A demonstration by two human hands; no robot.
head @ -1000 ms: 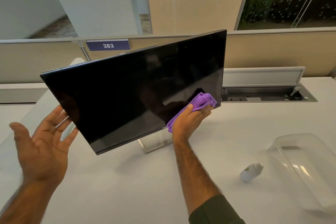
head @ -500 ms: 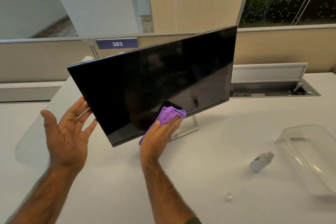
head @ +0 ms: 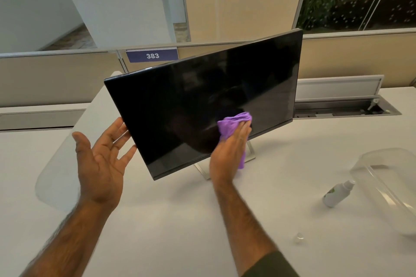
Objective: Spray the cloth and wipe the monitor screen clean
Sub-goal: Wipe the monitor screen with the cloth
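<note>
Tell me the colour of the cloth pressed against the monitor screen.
Purple; the cloth shows clearly in the head view, under the right hand.

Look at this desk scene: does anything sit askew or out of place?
The spray bottle lies on its side on the desk, right of the monitor, with what looks like its small clear cap loose nearby.

A clear plastic container (head: 382, 177) is seen lying at the right edge of the white table (head: 180, 220), and a small clear cap (head: 299, 236) is found near the front. A purple sign (head: 152, 55) numbered 383 is fixed to the partition (head: 56, 78). Beyond it, plants are held in a white planter (head: 121, 13).
</note>
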